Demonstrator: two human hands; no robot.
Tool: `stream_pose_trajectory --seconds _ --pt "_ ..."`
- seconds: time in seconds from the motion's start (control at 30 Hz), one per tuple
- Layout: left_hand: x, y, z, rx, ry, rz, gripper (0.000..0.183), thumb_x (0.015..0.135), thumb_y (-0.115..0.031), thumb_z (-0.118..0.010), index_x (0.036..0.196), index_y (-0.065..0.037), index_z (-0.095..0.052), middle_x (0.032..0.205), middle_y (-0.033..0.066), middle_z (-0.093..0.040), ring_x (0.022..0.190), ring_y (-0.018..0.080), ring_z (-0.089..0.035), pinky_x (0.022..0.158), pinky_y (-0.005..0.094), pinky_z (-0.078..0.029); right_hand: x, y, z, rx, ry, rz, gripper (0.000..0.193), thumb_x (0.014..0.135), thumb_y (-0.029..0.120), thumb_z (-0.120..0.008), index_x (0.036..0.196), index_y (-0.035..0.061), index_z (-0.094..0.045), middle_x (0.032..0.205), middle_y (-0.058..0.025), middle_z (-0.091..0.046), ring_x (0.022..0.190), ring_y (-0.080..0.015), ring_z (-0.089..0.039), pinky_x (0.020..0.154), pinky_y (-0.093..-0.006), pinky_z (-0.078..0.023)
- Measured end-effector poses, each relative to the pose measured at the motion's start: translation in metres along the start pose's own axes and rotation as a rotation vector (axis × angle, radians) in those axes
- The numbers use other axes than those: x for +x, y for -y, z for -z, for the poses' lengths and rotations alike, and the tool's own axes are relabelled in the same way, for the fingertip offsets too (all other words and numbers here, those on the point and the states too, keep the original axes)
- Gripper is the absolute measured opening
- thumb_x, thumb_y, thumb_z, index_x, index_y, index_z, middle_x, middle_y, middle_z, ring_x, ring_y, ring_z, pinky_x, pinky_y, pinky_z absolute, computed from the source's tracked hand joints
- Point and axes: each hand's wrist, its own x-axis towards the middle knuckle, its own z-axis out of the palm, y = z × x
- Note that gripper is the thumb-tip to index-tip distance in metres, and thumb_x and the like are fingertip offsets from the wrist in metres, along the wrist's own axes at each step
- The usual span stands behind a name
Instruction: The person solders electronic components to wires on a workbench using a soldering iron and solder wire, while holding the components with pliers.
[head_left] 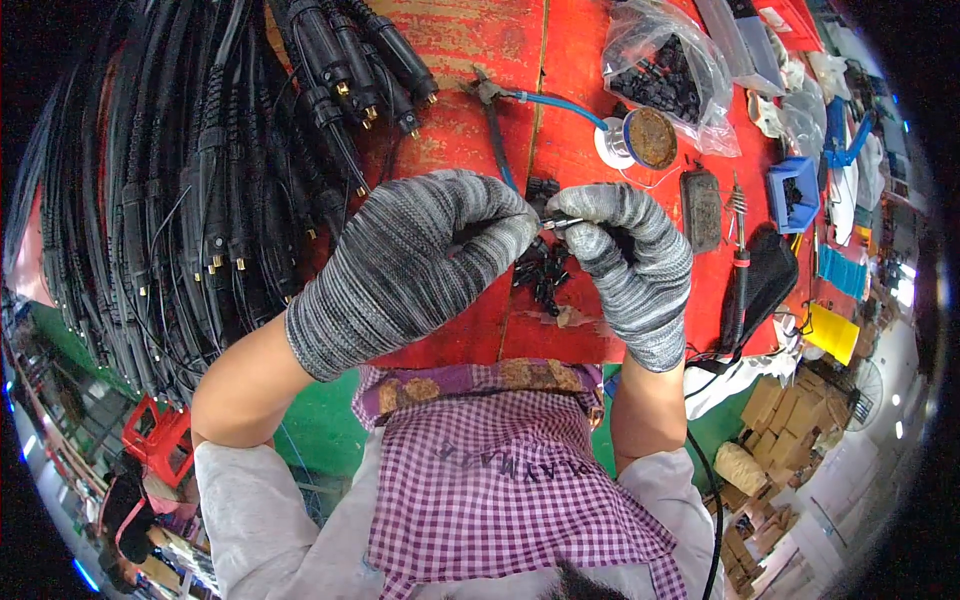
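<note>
Both my hands wear grey-and-black knitted gloves and meet over the red table [490, 330]. My left hand [410, 250] is closed, thumb and forefinger pinched together; whatever lies between those fingertips is too small to make out. Facing it, my right hand [635, 260] pinches a small metal-and-black part [562, 222] whose shiny end points at the left fingertips. Just below lies a pile of small black parts [542, 275]. Beyond my hands rests a pair of cutting pliers [488, 92] with blue on its handles, partly covered by my fingers.
Thick black cables [210, 150] with brass-tipped ends cover the table's left side. A solder spool [652, 138] and a plastic bag of black parts [660, 80] lie at the back right. On the right are a dark block [700, 210], a soldering iron [740, 250] and a blue bin [793, 195].
</note>
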Motion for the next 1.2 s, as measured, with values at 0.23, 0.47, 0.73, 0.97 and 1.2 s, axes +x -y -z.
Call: stream_pose_trajectory --seconds 0.23,0.47,0.73,0.97,1.2 --pt "0.001 -0.005 0.002 0.030 0.013 0.010 0.011 0.076 -0.005 -0.057 0.086 0.000 -0.061 0.076 0.0088 -0.061 0.072 0.0150 -0.059 0.066 0.0266 -0.046 0.003 0.005 0.006 -0.071 0.067 -0.001 0.018 0.076 -0.001 -0.057 0.094 0.0004 -0.058 0.088 -0.0083 -0.060 0.084 -0.0155 -0.057 0.074 -0.0255 -0.045" --pt "0.001 -0.010 0.006 -0.115 0.091 0.105 0.012 0.076 -0.006 -0.057 0.086 0.000 -0.061 0.078 0.0076 -0.061 0.074 0.0139 -0.058 0.068 0.0263 -0.046 0.003 0.007 0.008 -0.120 0.082 0.082 0.016 0.076 -0.001 -0.056 0.092 0.0006 -0.058 0.088 -0.0089 -0.060 0.084 -0.0167 -0.057 0.074 -0.0262 -0.045" --pt "0.004 -0.018 0.014 -0.219 0.175 0.269 0.012 0.076 -0.008 -0.059 0.085 0.000 -0.061 0.077 0.0063 -0.062 0.073 0.0107 -0.057 0.068 0.0255 -0.046 0.004 0.005 0.008 -0.152 0.105 0.142 0.016 0.074 0.000 -0.059 0.090 0.0016 -0.060 0.086 -0.0095 -0.060 0.082 -0.0182 -0.058 0.072 -0.0269 -0.046" --pt "0.005 -0.019 0.014 -0.216 0.176 0.258 0.012 0.077 -0.008 -0.058 0.085 0.000 -0.061 0.075 0.0062 -0.062 0.073 0.0094 -0.056 0.067 0.0245 -0.045 0.005 0.006 0.008 -0.178 0.112 0.129 0.016 0.074 0.000 -0.059 0.090 0.0019 -0.060 0.086 -0.0093 -0.060 0.081 -0.0184 -0.058 0.072 -0.0270 -0.046" --pt "0.005 -0.021 0.010 -0.168 0.143 0.266 0.013 0.077 -0.009 -0.058 0.084 0.001 -0.061 0.074 0.0067 -0.061 0.072 0.0092 -0.056 0.067 0.0243 -0.045 0.003 0.002 0.007 -0.155 0.090 0.134 0.016 0.074 -0.001 -0.059 0.089 0.0019 -0.060 0.086 -0.0091 -0.060 0.082 -0.0185 -0.058 0.072 -0.0269 -0.046"
